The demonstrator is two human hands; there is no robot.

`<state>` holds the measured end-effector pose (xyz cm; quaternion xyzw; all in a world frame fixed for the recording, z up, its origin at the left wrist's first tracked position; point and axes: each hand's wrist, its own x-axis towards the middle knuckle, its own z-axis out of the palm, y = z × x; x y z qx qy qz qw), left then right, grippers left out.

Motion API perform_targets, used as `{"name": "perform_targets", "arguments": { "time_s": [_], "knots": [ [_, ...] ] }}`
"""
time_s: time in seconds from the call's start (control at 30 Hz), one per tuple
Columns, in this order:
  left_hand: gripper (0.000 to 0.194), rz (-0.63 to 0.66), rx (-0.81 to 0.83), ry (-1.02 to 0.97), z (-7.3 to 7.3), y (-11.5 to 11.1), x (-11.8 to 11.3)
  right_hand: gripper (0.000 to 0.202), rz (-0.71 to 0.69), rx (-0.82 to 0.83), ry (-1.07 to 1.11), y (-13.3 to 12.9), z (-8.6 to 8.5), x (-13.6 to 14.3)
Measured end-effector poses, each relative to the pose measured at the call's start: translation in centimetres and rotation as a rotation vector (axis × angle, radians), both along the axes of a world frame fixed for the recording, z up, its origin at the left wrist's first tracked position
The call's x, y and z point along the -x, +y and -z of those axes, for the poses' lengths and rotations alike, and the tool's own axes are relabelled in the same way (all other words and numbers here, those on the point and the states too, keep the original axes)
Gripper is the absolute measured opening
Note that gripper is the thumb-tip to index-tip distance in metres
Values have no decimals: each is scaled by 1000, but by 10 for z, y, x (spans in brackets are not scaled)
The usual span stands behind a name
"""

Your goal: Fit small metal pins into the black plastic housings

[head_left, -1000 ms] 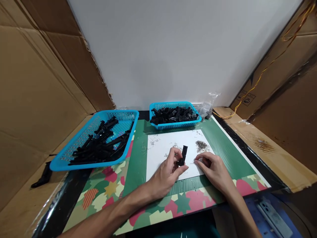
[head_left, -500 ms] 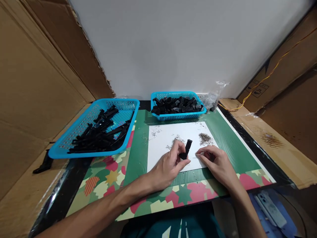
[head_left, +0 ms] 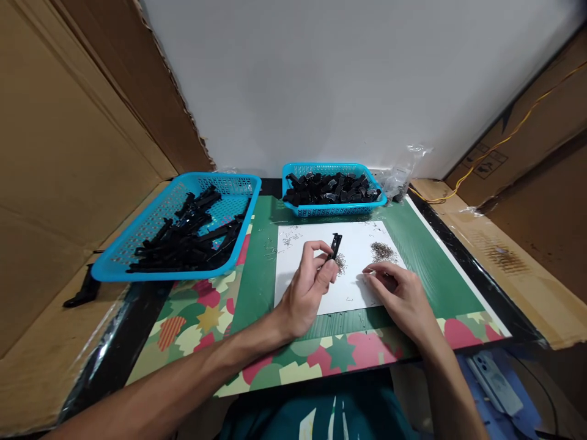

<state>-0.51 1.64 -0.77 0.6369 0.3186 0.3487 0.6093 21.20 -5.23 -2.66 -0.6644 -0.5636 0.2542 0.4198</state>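
A slim black part (head_left: 336, 245) stands nearly upright between the thumb and fingers of my left hand (head_left: 310, 287), above the white sheet (head_left: 293, 269). To the right, my right hand (head_left: 401, 296) is closed in a pinch over the sheet; whatever is between its fingertips is too small to make out. Just beyond that hand lies a pile of tiny brownish metal pieces (head_left: 383, 252). Another small pile (head_left: 340, 264) is partly hidden behind my left hand. More thin wire-like bits (head_left: 290, 237) are scattered at the sheet's far left corner.
A blue basket (head_left: 101, 269) of long black parts sits at the left, and another blue basket (head_left: 337, 209) of short black pieces at the back. Beside it is a clear plastic bag (head_left: 398, 180). A phone (head_left: 495, 382) lies low at the right.
My left hand has moved slightly left and turned, so the black part shows another side and more of the middle pile is uncovered. My right hand has barely moved.
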Motion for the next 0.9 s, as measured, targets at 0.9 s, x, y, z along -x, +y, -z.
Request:
{"name": "perform_targets", "arguments": {
  "time_s": [0.9],
  "knots": [
    [28,-96,-96,16,1,0,5,21,-65,12,-165,39,-14,19]
  ]
}}
